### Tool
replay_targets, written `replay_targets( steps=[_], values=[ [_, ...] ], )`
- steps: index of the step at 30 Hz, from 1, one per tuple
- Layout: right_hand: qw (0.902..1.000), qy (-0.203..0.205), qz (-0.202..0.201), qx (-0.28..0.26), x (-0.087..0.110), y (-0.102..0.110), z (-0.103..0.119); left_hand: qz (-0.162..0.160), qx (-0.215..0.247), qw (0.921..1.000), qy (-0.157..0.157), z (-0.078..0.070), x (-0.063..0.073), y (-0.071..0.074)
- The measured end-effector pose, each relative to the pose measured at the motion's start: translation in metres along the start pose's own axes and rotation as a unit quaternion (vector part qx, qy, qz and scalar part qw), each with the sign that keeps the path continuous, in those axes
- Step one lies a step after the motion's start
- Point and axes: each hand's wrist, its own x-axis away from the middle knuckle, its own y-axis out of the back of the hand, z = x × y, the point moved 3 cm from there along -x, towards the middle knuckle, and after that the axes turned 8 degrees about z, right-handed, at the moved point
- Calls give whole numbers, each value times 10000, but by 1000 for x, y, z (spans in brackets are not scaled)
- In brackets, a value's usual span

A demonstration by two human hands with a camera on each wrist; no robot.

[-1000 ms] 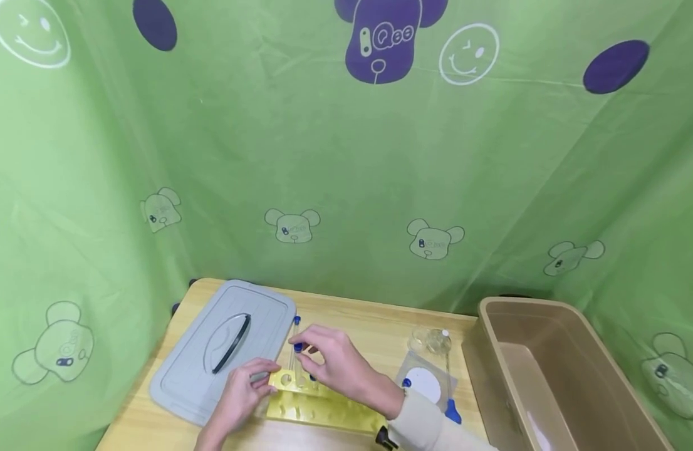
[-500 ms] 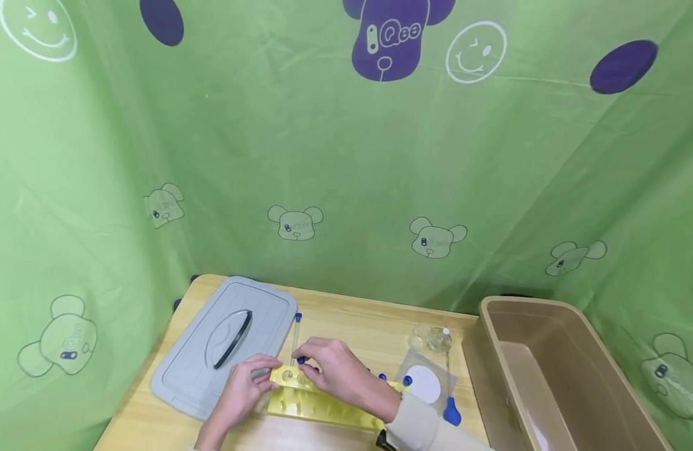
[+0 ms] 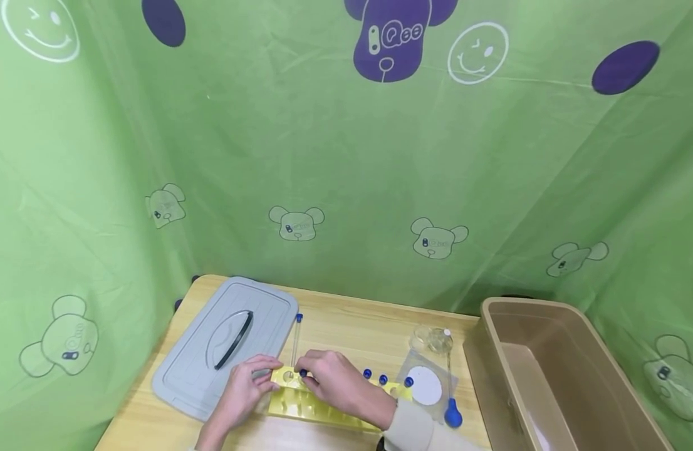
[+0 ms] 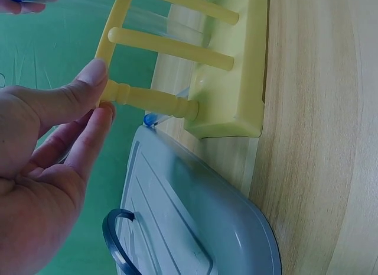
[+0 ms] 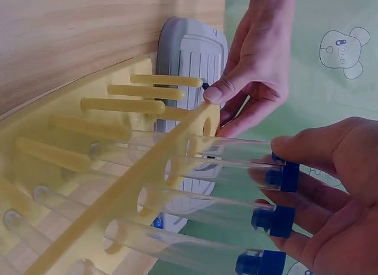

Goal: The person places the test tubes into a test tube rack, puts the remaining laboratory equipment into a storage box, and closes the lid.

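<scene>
A yellow test tube rack (image 3: 324, 410) stands at the front of the table. My left hand (image 3: 239, 388) holds its left end, with thumb and fingers pinching the top plate (image 4: 112, 38). The right hand (image 3: 338, 382) pinches the blue cap (image 5: 282, 159) of a clear test tube (image 5: 236, 148), which passes through a hole near that end. Beside it, more capped test tubes (image 5: 201, 204) stand in the rack; the outermost hole (image 5: 208, 126) holds no tube. Behind the rack, another blue-capped tube (image 3: 296, 338) lies on the table.
A grey lid (image 3: 228, 344) with a black handle lies left of the rack. To the right are a flat packet with a white disc (image 3: 424, 384), a dropper with a blue bulb (image 3: 453, 413) and clear glassware (image 3: 438, 340). A brown bin (image 3: 504, 376) stands far right.
My right hand has moved down, lowering the test tube into the rack until its cap sits close above the top plate. The left hand keeps its hold on the rack's end.
</scene>
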Motion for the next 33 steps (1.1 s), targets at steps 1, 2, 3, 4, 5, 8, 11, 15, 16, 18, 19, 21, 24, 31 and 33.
replay_targets(
  steps=[1, 2, 3, 4, 5, 8, 11, 15, 16, 18, 19, 21, 24, 31, 33],
  values=[
    [10000, -12, 12, -21, 0, 0, 0, 8, -13, 10000, -5, 0, 0, 0],
    [10000, -13, 8, -17, 0, -1, 0, -5, -31, 10000, -37, 1, 0, 0],
    [10000, -32, 19, -43, -1, -1, 0, -5, -44, 10000, -61, 1, 0, 0],
    [10000, -41, 30, -78, -1, 0, 0, -12, -55, 9999, -85, 1, -1, 0],
    [9999, -45, 52, -121, -1, 1, 0, -17, -72, 9999, -95, 1, -1, 0],
    [9994, -100, 177, -275, -1, 5, 0, -14, -81, 9999, -69, 1, 0, 1],
    [9985, -172, 270, -443, -3, 15, -1, 18, -53, 10000, 2, 1, 0, 1],
    [9986, -211, 137, -462, -11, 39, -6, 22, -65, 10000, -55, 2, 0, 1],
    [9988, -213, 77, -438, -14, 46, -7, 21, -77, 9999, -79, 2, 0, 1],
    [9988, -228, -33, -421, -23, 60, -12, 16, -127, 9998, -118, 2, 0, 1],
    [9986, -239, -75, -462, -29, 66, -15, 16, -139, 9998, -113, 2, 0, 1],
    [9980, -303, -150, -543, -43, 74, -23, 13, -144, 9999, -95, 3, 0, 2],
    [9966, -506, -143, -634, -67, 76, -42, 23, -70, 10000, -38, 4, -1, 2],
    [9864, -1365, 671, -618, -110, 43, -94, 132, 109, 9998, 80, 4, -2, 1],
    [9795, -1670, 903, -680, -117, 32, -107, 154, 117, 9997, 127, 3, -1, 1]
  ],
)
